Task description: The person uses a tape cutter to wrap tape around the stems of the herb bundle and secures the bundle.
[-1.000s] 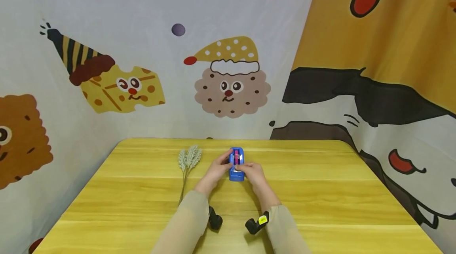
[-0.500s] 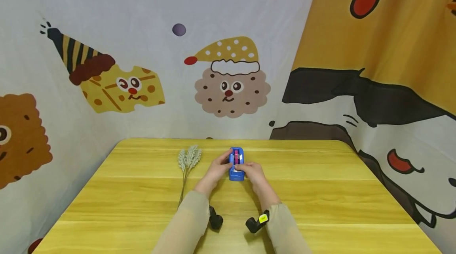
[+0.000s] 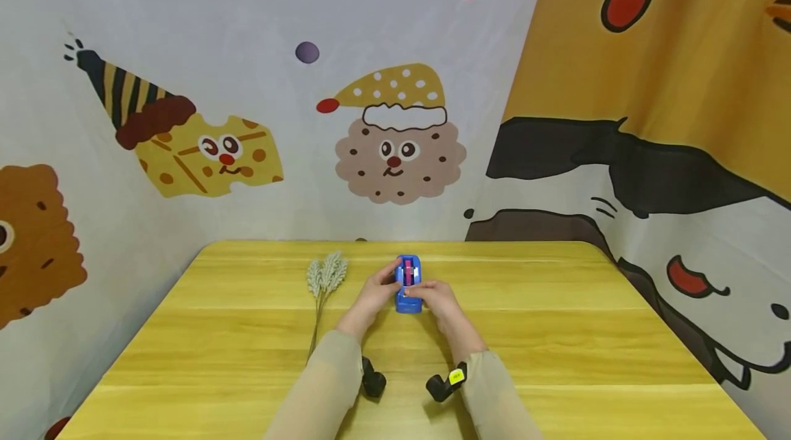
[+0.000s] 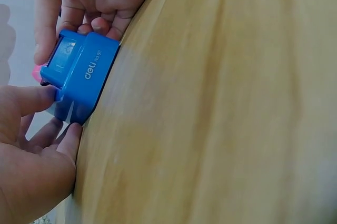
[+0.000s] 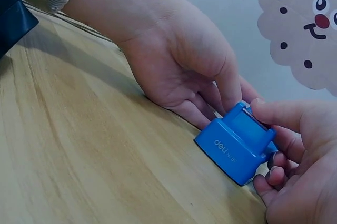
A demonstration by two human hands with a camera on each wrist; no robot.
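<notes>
A blue tape dispenser (image 3: 408, 306) with a pink tape-roll core (image 3: 408, 271) stands on the table in front of me. "deli" is printed on its near end, plain in the left wrist view. My left hand (image 3: 373, 294) grips its left side, thumb on the upper edge and fingers low along the wall. From the right, my right hand (image 3: 440, 299) holds it, the thumb (image 5: 274, 112) lying at the serrated cutter edge and the other fingers curled by the side wall. Whether a tape end lies under that thumb is too small to tell.
Sprigs of pale grey-green artificial grain (image 3: 327, 274) lie on the wooden table (image 3: 556, 330) left of my left hand. Black wrist cameras (image 3: 440, 388) hang from both sleeves. A cartoon-printed curtain (image 3: 259, 83) rises behind the table's far edge.
Both hands keep their hold on the tape dispenser, and it stays in place on the table. The head view has shifted very slightly.
</notes>
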